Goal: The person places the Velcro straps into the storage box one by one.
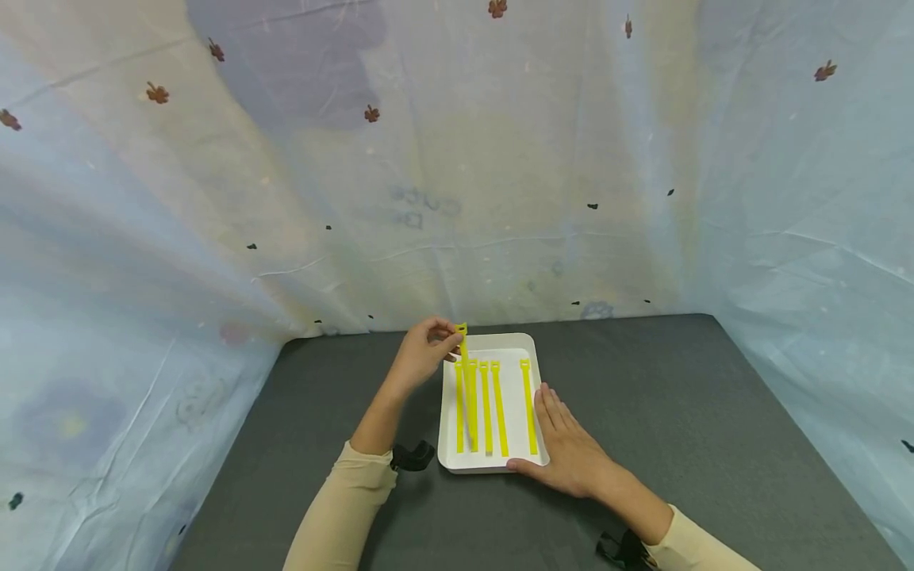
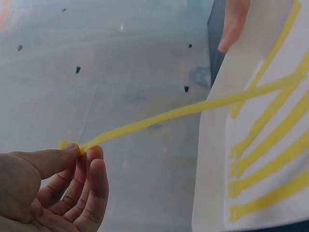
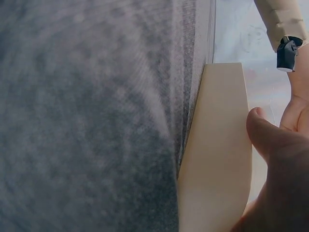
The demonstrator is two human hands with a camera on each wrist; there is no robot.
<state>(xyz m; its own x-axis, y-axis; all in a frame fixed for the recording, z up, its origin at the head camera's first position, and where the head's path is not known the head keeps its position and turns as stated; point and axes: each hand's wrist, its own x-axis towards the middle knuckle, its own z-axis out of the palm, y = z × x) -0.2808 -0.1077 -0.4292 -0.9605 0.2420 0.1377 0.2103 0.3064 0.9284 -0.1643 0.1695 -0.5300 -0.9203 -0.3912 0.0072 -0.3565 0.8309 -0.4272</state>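
Note:
Between thumb and fingertips, my left hand (image 1: 420,355) pinches a yellow cable tie strap (image 2: 159,117) by its slotted head end. The strap slants down over the white tray (image 1: 512,396), its free end near the straps lying there. Several more yellow straps (image 1: 500,408) lie side by side in the tray, heads toward the far side, with a wider gap before the rightmost strap (image 1: 528,404). My right hand (image 1: 574,456) rests along the tray's near right corner, fingers straight and thumb on the near rim. The right wrist view shows its thumb against the tray's outer wall (image 3: 217,145).
The tray stands on a dark grey table (image 1: 657,396). Behind and beside the table hangs a pale patterned curtain (image 1: 464,174). A black wrist strap (image 1: 412,457) is on the left forearm, another dark wrist device (image 1: 624,549) on the right.

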